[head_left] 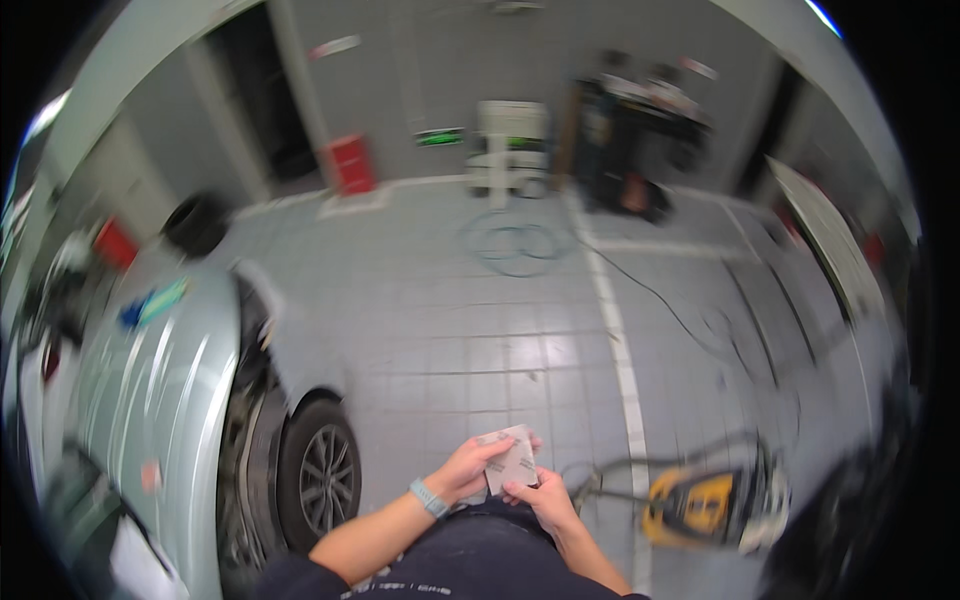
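Observation:
In front of my waist I hold a folded pale sheet (513, 463) with faint print on it, which looks like the back of sandpaper. My left hand (470, 468), with a light blue watch (430, 498) on its wrist, grips the sheet's left side, thumb on top. My right hand (545, 498) pinches the lower right edge between thumb and fingers. The fingertips behind the sheet are partly hidden.
A silver-green car (165, 370) stands close on my left, its front wheel (322, 470) showing. A yellow and black wheeled machine (695, 505) with a hose is at the right. A cable (660, 295) and a coiled hose (515, 250) lie on the floor.

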`<state>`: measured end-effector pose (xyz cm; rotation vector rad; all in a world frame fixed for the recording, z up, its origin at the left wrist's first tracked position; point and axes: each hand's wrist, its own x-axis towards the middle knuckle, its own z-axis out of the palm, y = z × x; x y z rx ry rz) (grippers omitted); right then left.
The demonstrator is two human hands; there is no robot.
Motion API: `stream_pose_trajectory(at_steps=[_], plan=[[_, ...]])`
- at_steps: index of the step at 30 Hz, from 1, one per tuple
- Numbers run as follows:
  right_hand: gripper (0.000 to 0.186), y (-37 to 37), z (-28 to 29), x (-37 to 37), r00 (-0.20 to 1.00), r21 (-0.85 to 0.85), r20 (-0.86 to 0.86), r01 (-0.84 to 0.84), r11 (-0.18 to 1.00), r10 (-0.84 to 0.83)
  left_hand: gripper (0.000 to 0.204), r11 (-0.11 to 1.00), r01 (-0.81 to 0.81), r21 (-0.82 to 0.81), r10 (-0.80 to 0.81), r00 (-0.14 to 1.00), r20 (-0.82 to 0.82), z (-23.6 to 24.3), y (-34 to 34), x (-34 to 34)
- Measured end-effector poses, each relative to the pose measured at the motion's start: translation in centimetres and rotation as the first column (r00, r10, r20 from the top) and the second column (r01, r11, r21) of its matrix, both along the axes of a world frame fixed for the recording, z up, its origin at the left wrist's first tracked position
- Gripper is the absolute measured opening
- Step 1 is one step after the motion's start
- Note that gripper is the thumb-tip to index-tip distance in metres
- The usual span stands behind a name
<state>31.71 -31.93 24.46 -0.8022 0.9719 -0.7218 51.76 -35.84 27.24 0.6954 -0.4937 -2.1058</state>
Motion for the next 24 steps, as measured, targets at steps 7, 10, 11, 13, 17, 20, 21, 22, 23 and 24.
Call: stream_pose_trajectory(at_steps=[7,10,11,13,17,20,21,22,23,24], plan=[[0.028,-21.4,2.0,15.1,0.594,-0.149,-0.413,-0.792,0.592,0.69,0.028,0.81,-0.571,-0.132,0.581,0.753,0.31,1.2,-6.2,14.3],[0.026,-27.4,2.6,22.9,0.461,-0.2,-0.502,-0.885,0.42,0.732,0.027,0.56,-0.723,-0.404,0.807,0.366,0.464,-2.5,-5.0,19.8],[0.021,-29.0,2.8,25.9,0.387,-0.209,-0.554,-0.922,0.327,0.737,0.026,0.471,-0.793,-0.386,0.833,0.256,0.491,-4.1,-4.2,21.7],[0.023,-31.3,3.4,31.3,0.373,-0.257,-0.56,-0.927,0.272,0.74,0.026,0.303,-0.85,-0.431,0.807,-0.012,0.591,-7.6,-3.0,25.2],[0.023,-34.2,5.7,40.8,0.296,-0.277,-0.604,-0.949,0.153,0.74,0.034,-0.079,-0.934,-0.348,0.542,-0.333,0.772,-13.5,-2.0,30.1],[0.025,-35.5,6.9,49.0,0.173,-0.307,-0.668,-0.95,-0.055,0.724,0.038,-0.467,-0.846,-0.256,0.41,-0.464,0.785,-17.3,-3.1,32.3],[0.026,-35.8,7.0,51.6,0.132,-0.321,-0.705,-0.935,-0.147,0.697,0.038,-0.569,-0.815,-0.107,0.456,-0.421,0.785,-18.7,-3.6,32.8],[0.026,-36.0,7.1,54.5,0.092,-0.307,-0.764,-0.922,-0.235,0.639,0.038,-0.66,-0.748,0.073,0.514,-0.379,0.77,-20.2,-4.2,33.6],[0.027,-36.2,7.2,57.5,0.054,-0.309,-0.796,-0.893,-0.326,0.603,0.038,-0.763,-0.627,0.158,0.557,-0.512,0.654,-21.7,-5.0,34.1],[0.027,-36.4,7.1,60.8,0.02,-0.338,-0.813,-0.829,-0.444,0.582,0.037,-0.813,-0.545,0.205,0.544,-0.583,0.604,-23.4,-5.8,35.0]])
